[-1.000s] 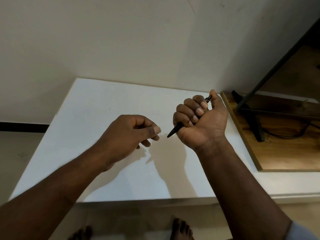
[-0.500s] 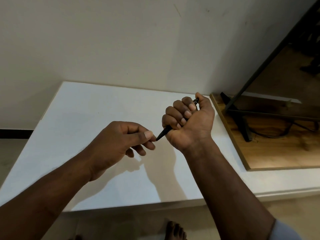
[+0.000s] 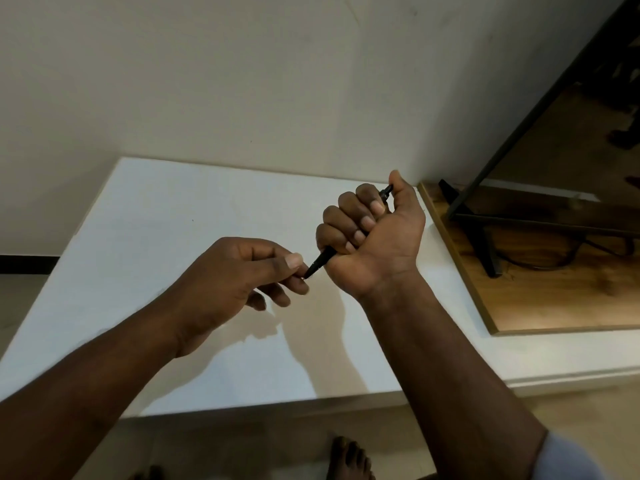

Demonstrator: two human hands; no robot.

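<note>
Over the middle of the smooth white rectangular tabletop (image 3: 138, 220), two hands work one slim black pen (image 3: 320, 261) in mid-air. The tabletop's far edge meets the plain matte wall (image 3: 242, 81), and its near and left edges open onto pale floor. The right hand (image 3: 374, 237) fists the barrel, four fingers curled tight and the thumb against the top end. The left hand (image 3: 239, 282) pinches the tapered tip between thumb and forefinger, its other fingers loosely curled below. At the tabletop's right edge lies one grained wooden board (image 3: 554, 292) carrying one black metal stand (image 3: 478, 237). One bare foot (image 3: 349, 459) shows plainly below the near edge.
</note>
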